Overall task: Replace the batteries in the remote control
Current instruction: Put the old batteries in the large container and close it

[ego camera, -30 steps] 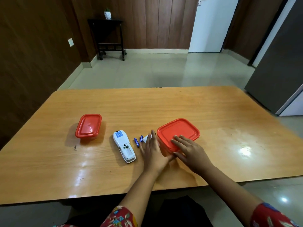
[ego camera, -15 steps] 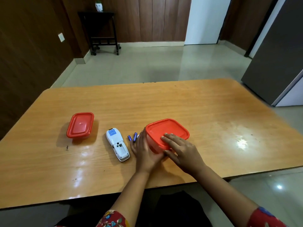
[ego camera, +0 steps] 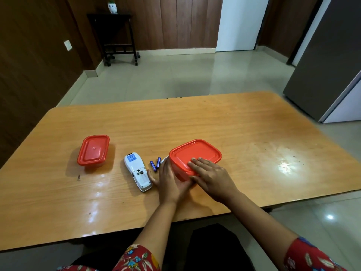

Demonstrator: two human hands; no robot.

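A white remote control (ego camera: 138, 171) lies face down on the wooden table (ego camera: 234, 133), its battery bay uncovered. Two blue batteries (ego camera: 155, 164) lie just right of it. A large container with a red lid (ego camera: 195, 153) stands to their right. My left hand (ego camera: 170, 180) grips the container's left side. My right hand (ego camera: 211, 175) lies flat on the near part of the lid, fingers spread. A small white piece, partly hidden, shows behind my left hand.
A smaller red-lidded container (ego camera: 93, 150) stands at the left of the table. Beyond the table are a tiled floor, a dark side table (ego camera: 119, 38) and a grey cabinet (ego camera: 332, 65) at the right.
The camera view has shifted a little. Both hands stay on the large container, with the right hand still pressing on its lid.
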